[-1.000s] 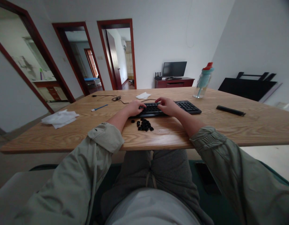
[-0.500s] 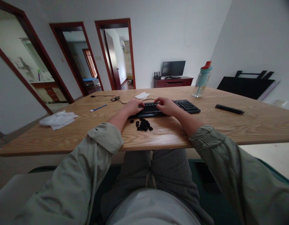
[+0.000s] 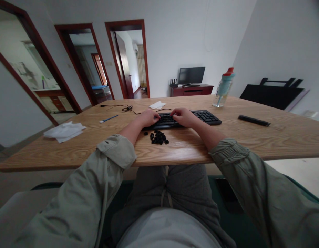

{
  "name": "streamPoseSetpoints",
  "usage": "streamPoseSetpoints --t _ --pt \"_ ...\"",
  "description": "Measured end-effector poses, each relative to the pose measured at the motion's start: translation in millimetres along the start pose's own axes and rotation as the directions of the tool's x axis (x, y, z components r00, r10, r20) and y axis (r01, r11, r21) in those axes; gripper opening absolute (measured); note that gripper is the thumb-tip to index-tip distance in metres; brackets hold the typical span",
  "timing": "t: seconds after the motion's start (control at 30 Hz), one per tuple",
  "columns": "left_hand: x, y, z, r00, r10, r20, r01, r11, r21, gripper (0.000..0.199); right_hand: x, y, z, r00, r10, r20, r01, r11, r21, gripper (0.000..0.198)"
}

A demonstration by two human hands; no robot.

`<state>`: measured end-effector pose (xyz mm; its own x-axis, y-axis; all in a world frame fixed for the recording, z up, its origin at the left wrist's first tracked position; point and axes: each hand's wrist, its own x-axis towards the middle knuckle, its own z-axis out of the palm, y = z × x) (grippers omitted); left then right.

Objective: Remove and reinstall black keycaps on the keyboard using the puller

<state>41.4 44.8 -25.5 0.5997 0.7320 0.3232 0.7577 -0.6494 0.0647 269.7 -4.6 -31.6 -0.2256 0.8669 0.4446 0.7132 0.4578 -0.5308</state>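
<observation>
Head view: left hand (image 3: pixel 148 118) and right hand (image 3: pixel 185 117) apparently touch the keyboard (image 3: pixel 207 117).

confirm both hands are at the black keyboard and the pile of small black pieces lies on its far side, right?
Not the far side: in the head view, the pile of small black pieces lies on the near side of the black keyboard. The left hand and right hand are indeed at it.
</observation>
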Motion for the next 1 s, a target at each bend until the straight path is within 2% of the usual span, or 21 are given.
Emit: streamPoseSetpoints --t 0.17,0.43,0.7,1.0 --pt "-1.2 4.6 -1.8 1.000 0.021 -0.018 -0.020 0.996 0.084 0.030 -0.6 -1.2 -0.5 1.000 -0.012 -0.004 0.012 1.000 -0.004 0.028" --pt "-3.4 8.4 -6.6 0.995 0.095 0.022 -0.097 0.990 0.099 0.030 -1.2 -1.1 -0.2 1.000 -0.019 -0.008 0.019 1.000 -0.002 0.029" --pt "-1.6 5.1 -3.5 0.999 0.046 0.022 -0.047 0.995 0.082 0.030 -2.4 -3.3 -0.9 1.000 -0.012 -0.007 0.012 1.000 0.008 0.029" --pt "-8.8 3.9 -5.4 0.999 -0.020 0.036 0.018 0.998 0.055 0.041 -2.5 -5.1 -2.2 1.000 0.005 0.010 -0.005 1.000 0.013 0.028"
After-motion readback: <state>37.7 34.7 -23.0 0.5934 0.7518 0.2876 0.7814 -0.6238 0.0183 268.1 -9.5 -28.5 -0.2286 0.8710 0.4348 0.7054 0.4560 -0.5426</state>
